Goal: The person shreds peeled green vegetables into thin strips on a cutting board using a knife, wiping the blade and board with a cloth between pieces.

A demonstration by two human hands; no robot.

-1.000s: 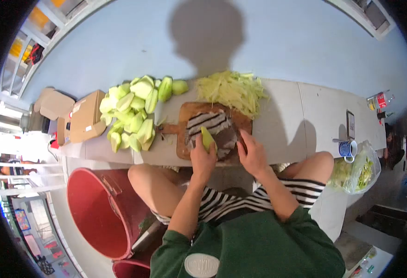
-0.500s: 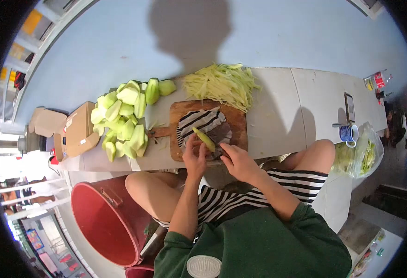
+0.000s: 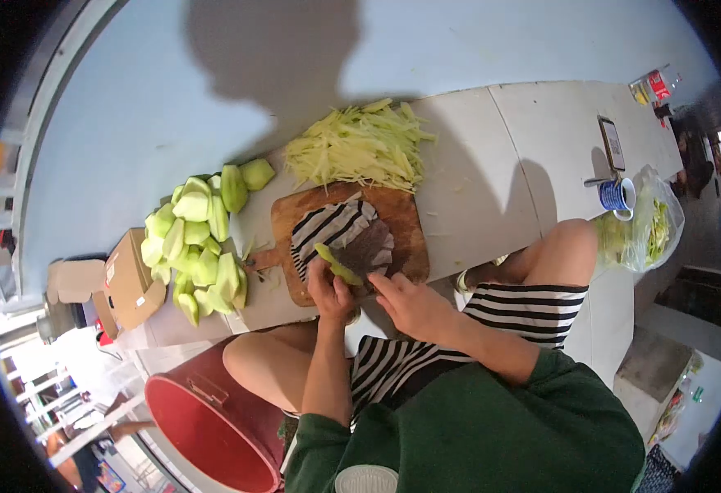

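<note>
My left hand [image 3: 330,294] is closed around a curved slice of pale green peeled fruit [image 3: 336,263], above the near part of the cutting board [image 3: 411,220]. My right hand [image 3: 416,311] is closed at the near corner of a wide, dark blade that looks like a cleaver [image 3: 366,249]; its handle is hidden by the fingers. Beneath the blade, a black-and-white striped cloth [image 3: 321,223] lies bunched on the wooden board. Fruit shreds [image 3: 360,146] are heaped behind the board. Peeled green fruit pieces [image 3: 203,264] are piled to its left.
A cardboard box [image 3: 135,283] stands at the far left. Below the table edge is a large red bucket [image 3: 213,419]. On the right are a blue mug [image 3: 612,195], a phone [image 3: 612,144], a plastic bag with green contents [image 3: 652,222] and a bottle [image 3: 654,84].
The view has turned, so the table appears tilted and shifted left. Both hands remain over the board's near part, still holding the fruit slice and the blade.
</note>
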